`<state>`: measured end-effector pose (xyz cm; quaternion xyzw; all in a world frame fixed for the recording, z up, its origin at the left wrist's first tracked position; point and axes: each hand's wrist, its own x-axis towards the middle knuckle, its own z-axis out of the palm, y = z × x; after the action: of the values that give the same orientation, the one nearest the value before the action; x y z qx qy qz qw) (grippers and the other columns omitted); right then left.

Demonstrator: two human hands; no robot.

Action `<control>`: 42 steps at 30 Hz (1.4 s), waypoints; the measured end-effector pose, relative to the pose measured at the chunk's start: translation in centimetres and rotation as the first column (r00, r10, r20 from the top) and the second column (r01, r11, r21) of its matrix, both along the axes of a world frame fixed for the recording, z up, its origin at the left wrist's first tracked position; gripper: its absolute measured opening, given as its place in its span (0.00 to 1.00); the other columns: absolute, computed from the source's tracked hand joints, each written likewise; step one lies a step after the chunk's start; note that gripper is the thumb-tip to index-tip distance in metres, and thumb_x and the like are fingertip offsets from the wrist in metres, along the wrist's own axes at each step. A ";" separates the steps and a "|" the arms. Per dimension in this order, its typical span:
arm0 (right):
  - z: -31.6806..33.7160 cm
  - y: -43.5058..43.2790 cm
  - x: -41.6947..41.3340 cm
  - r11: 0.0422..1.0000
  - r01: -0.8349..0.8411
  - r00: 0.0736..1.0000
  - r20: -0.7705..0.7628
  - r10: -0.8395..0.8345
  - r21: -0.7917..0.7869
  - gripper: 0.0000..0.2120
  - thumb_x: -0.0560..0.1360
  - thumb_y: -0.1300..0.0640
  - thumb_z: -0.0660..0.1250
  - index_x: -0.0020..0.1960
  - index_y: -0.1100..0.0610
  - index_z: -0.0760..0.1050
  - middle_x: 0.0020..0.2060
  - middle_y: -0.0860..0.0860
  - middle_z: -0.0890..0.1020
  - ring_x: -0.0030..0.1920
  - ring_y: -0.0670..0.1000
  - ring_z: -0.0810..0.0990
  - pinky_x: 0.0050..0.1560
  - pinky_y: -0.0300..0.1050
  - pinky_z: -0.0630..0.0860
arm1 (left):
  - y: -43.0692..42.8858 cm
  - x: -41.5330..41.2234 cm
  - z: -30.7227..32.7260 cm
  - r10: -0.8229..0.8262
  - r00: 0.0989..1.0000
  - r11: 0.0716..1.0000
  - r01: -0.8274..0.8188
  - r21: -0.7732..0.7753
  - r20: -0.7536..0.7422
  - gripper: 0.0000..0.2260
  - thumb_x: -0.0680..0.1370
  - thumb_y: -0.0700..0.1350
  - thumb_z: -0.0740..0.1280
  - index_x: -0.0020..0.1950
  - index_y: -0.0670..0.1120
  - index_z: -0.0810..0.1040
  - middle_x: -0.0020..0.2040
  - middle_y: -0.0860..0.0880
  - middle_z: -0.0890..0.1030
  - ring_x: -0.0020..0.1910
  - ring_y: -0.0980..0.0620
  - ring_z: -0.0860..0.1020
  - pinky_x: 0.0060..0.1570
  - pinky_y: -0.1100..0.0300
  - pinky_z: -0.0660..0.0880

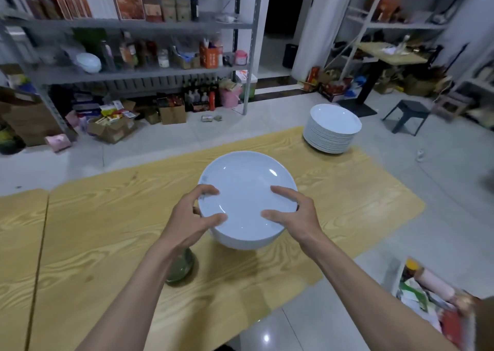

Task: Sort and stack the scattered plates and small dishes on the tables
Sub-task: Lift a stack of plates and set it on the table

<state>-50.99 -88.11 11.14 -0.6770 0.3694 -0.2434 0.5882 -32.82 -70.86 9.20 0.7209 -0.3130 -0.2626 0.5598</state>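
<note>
Gripping a small pile of white plates (246,190) with both hands, over the middle of the wood-grain surface (107,230). Cannot tell the exact plate count; a second rim visible under the top one. Looks lifted off the surface, with a shadow just below it, but contact underneath is hard to tell.

Left hand (192,217) on the near-left rim: fingers (211,190) curled over the top edge, thumb pressed onto the plate face. Right hand (294,214) on the near-right rim, mirrored: fingers (283,191) hooked over the edge, thumb flat on the face. Both clamped on the pile, neither spread wide.

On the surface under the left forearm: green dish (181,270), partly hidden, well apart from the held pile. At the far right corner of the same surface: tall plate stack (331,134), white, neat, upright. To the left, butted against the first along a seam: second surface (18,230).

Behind, across the tiled floor: metal shelving (133,24) packed with boxes, bottles and a white bowl (89,62). Cardboard boxes (115,129) on the floor below it. Dark stool (406,113) at right, beyond the tall stack.
</note>
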 end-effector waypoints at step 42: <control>-12.3 -44.1 8.6 0.989 -0.062 0.992 -0.098 0.076 0.136 0.26 0.60 0.63 0.83 0.52 0.43 0.82 0.61 0.52 0.76 0.60 0.49 0.78 0.59 0.46 0.78 | -42.8 5.5 -10.6 0.133 0.968 0.988 -0.113 0.105 -0.214 0.23 0.63 0.46 0.78 0.55 0.58 0.78 0.58 0.65 0.74 0.58 0.48 0.76 0.47 0.55 0.81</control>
<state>-42.41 -132.17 -1.17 -0.6605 0.3908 -0.1626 0.6202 -27.36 -113.64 -1.35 0.7303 -0.1911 -0.3197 0.5726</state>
